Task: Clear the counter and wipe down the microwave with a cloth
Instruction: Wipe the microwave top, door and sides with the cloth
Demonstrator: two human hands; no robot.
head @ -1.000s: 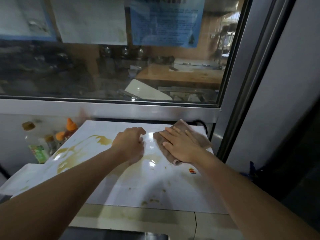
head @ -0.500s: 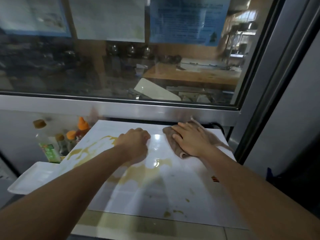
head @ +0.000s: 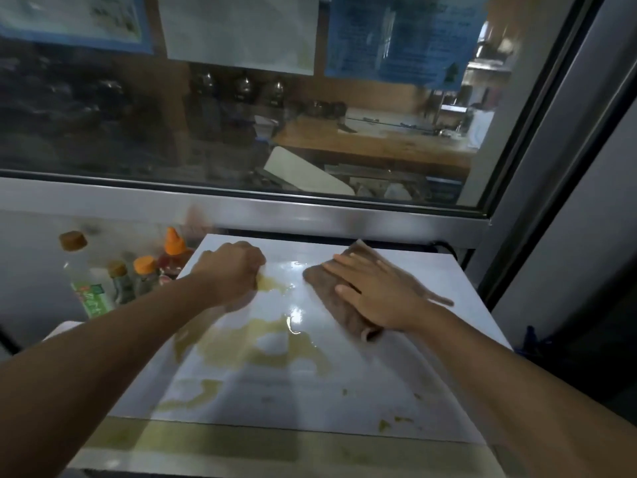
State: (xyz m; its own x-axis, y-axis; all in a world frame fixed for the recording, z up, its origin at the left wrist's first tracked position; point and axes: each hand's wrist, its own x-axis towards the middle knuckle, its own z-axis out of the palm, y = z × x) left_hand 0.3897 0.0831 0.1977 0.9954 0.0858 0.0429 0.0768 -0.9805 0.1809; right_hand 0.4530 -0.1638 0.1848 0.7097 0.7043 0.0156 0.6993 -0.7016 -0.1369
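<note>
The white top of the microwave fills the middle of the view, smeared with yellowish-brown streaks. A folded brown cloth lies on its far right part. My right hand presses flat on the cloth with fingers spread. My left hand rests as a closed fist on the top's far left part, at the edge of the smear, holding nothing that I can see.
Several sauce bottles with orange and brown caps stand left of the microwave, beside a white tray. A steel-framed window runs right behind the microwave. A grey wall and a dark gap lie to the right.
My right hand has slid the cloth back and forth on the far right part of the top. The left fist stayed put. My head has moved closer and lower.
</note>
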